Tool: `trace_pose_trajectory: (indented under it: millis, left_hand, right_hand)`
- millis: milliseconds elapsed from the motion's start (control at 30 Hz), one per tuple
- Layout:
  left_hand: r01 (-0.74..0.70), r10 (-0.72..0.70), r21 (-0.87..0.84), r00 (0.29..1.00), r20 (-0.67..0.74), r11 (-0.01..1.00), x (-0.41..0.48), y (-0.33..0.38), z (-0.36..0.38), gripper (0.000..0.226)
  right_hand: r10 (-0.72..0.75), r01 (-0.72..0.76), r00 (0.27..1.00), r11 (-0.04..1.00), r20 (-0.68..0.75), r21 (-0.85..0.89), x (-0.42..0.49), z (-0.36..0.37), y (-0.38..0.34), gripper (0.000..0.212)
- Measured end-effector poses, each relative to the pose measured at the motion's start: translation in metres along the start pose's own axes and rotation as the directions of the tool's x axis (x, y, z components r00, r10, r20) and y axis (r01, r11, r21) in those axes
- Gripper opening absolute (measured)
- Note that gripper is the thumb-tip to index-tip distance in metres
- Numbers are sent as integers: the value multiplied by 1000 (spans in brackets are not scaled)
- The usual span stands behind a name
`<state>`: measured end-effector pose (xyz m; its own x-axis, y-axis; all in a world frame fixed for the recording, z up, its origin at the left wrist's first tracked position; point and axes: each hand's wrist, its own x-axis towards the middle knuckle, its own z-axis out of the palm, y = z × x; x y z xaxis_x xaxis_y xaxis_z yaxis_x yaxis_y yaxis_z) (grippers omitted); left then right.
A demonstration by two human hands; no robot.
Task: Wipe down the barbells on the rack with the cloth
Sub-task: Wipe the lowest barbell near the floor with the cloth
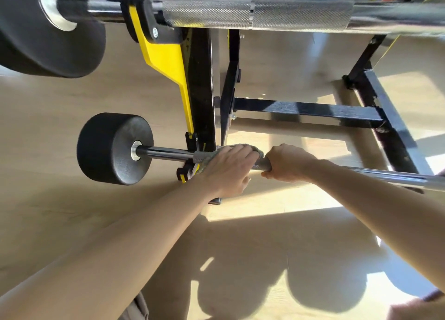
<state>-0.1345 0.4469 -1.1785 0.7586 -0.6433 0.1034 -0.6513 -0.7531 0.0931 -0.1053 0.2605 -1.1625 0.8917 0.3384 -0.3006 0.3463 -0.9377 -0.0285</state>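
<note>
A chrome lower barbell (385, 175) lies across the black steel rack (201, 90), low down and close above the pale wooden floor (60, 211). Its left end carries a thick, black, drum-shaped rubber weight (113, 148), which hangs outside the rack's upright. The bar rests in a small yellow-and-black hook just to the left of the hands.

The left hand (226, 168) holds a grey, fuzzy cloth (204, 162) wrapped over this bar, right beside the upright. Its fingers (243, 151) are curled over the top of the cloth and clasp it to the shaft. Bits of the cloth show at both edges of the hand.

The right hand (286, 163) sits just to the right of the left, nearly touching it. Its fingers (274, 154) are closed around the bare shaft, with the thumb tucked beneath.

Higher on the rack a second chrome barbell with a knurled grip (240, 12) runs across the top of the view, seated in a large yellow bracket (166, 54) with a black hook. A broad black weight plate (48, 42) sits on its left end.

Behind the hands a black square-tube crossbar (305, 111) joins the rack's base legs. Sunlight falls on the floor in bright patches, and the person's shadow lies below the arms.
</note>
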Motion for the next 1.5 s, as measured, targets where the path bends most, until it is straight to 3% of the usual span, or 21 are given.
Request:
trace_pose_trajectory:
  millis: [67,133,200,267,333,400,500,633,733,833,967,1100,1300,1400,1500]
  left_hand:
    - [-8,11,-94,999,32,996,-8,-6,-10,51]
    - [86,-64,-206,992,112,975,-18,-21,-26,50]
    - [153,-119,-174,975,188,973,-26,-39,-37,45]
    - [155,-140,-82,976,165,985,-28,-49,-39,40]
    - [123,-119,-29,985,123,992,-26,-52,-33,28]
    - [92,-84,-81,992,96,992,-18,-50,-27,16]
    - [9,2,-162,998,69,987,0,-30,-18,16]
    - [-111,108,-77,994,-32,991,16,-1,4,28]
    - [-115,115,-8,993,-6,993,8,-10,4,43]
    - [-11,11,2,998,57,1000,-4,-29,-4,48]
    - [102,-112,94,987,114,990,-20,-46,-15,43]
    - [157,-171,154,982,83,975,-19,-40,-18,37]
    - [7,-9,104,1000,18,995,18,6,10,49]
    - [-51,52,157,999,-1,986,40,31,19,52]
    - [-105,103,96,994,21,990,45,34,15,52]
  right_hand:
    - [-17,17,1000,1000,-4,9,0,2,3,24]
    - [-33,33,999,999,8,34,-2,2,6,21]
    - [-55,55,998,997,7,49,-5,2,10,20]
    - [-75,75,997,996,-1,55,-8,2,13,20]
    - [-77,79,997,995,-25,61,-12,4,15,22]
    - [-56,57,997,998,-59,23,-19,5,21,27]
    - [-4,-8,980,998,-198,-59,-36,17,34,31]
    - [18,-72,948,985,-318,-159,-45,29,37,38]
    - [82,-116,970,983,-231,-140,-34,19,34,40]
    - [72,-70,996,997,-48,33,-28,8,37,33]
    - [17,-25,996,996,85,86,-21,0,41,27]
    - [0,-26,980,991,197,132,-11,-1,45,33]
    - [-16,-141,918,921,396,364,-8,-9,51,28]
    - [-12,-141,918,924,396,356,-6,-8,50,26]
    - [-9,-107,940,942,341,319,-9,-6,50,27]
